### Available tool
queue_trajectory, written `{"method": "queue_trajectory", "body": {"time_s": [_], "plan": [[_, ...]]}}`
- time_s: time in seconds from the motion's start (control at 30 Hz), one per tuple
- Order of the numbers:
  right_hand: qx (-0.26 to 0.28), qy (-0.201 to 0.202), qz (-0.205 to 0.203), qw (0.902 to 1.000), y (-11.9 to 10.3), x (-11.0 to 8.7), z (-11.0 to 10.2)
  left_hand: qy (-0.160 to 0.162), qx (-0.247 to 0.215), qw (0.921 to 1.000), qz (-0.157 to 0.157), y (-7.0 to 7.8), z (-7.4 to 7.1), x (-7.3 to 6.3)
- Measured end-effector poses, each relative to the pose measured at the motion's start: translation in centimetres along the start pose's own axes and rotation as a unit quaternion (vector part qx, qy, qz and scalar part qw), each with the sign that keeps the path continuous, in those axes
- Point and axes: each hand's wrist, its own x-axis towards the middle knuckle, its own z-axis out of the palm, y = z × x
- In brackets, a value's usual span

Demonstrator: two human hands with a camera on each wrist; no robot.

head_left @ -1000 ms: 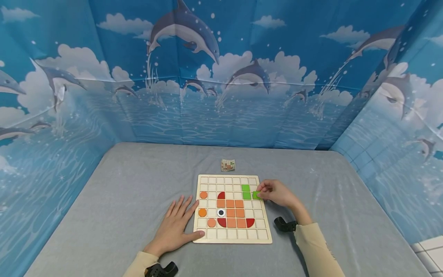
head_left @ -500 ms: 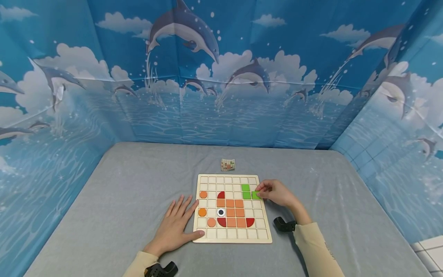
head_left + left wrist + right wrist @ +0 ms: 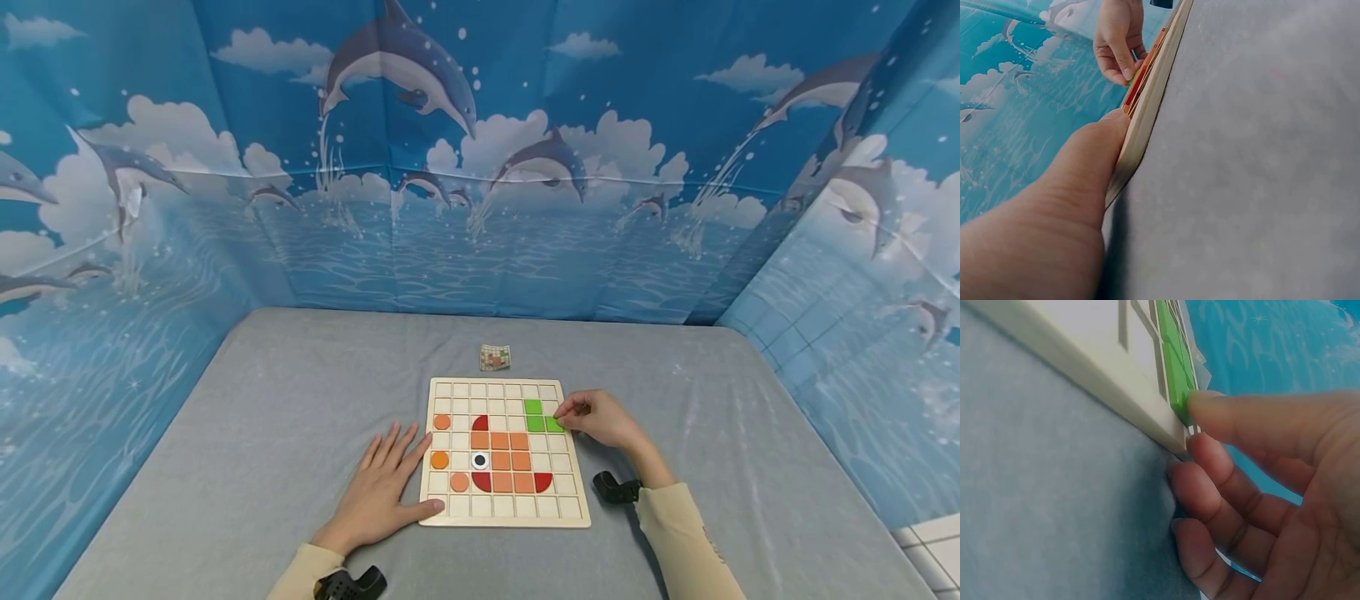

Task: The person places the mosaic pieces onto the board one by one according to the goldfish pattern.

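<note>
A wooden grid board [image 3: 547, 507] lies on the grey cloth, holding coloured tiles. At its right edge my right hand [image 3: 603, 418] pinches a green square tile [image 3: 553, 424] with thumb and fingertips. In the right wrist view the thumb touches the end of the green tile [image 3: 1177, 378], and the other fingers curl at the board's corner. Two more green tiles [image 3: 533, 407] sit just to its left. My left hand [image 3: 381, 492] lies spread at the board's left side, thumb on the lower left corner, as the left wrist view also shows its thumb [image 3: 1085, 153] along the rim.
Orange square tiles [image 3: 500, 461], dark red quarter-round tiles [image 3: 543, 482], orange discs [image 3: 439, 460] and a black-and-white eye disc [image 3: 480, 460] fill cells of the board. A small patterned card [image 3: 495, 357] lies behind it. A dolphin-print curtain [image 3: 480, 250] surrounds the table.
The green tile in my right hand has shifted slightly left and now sits level in the grid beside the other green tiles. My left hand has stayed in place.
</note>
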Motion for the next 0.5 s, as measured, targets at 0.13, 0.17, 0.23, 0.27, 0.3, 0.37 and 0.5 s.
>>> {"method": "queue_trajectory", "body": {"time_s": [0.13, 0.17, 0.23, 0.27, 0.3, 0.37, 0.5], "plan": [[-0.004, -0.002, -0.01, 0.9999, -0.01, 0.17, 0.07, -0.002, -0.001, 1.0, -0.004, -0.11, 0.03, 0.0], [-0.004, -0.001, -0.009, 1.0, 0.05, 0.16, 0.07, -0.003, -0.002, 1.0, -0.004, -0.1, 0.05, 0.03], [-0.003, 0.0, -0.007, 1.0, 0.12, 0.07, 0.04, -0.004, -0.002, 1.0, -0.003, -0.07, 0.12, 0.1], [-0.002, -0.001, -0.008, 1.0, 0.16, 0.02, 0.03, -0.005, -0.003, 1.0, -0.004, -0.05, 0.16, 0.14], [-0.002, -0.001, -0.008, 1.0, 0.23, -0.05, 0.03, -0.007, -0.003, 1.0, -0.002, -0.02, 0.2, 0.17], [0.0, 0.0, -0.002, 1.0, 0.35, -0.19, 0.02, -0.009, -0.007, 0.9999, 0.001, 0.04, 0.3, 0.28], [-0.004, 0.0, 0.007, 1.0, 0.51, -0.56, -0.01, -0.013, -0.01, 0.9998, 0.008, 0.08, 0.56, 0.52]]}}
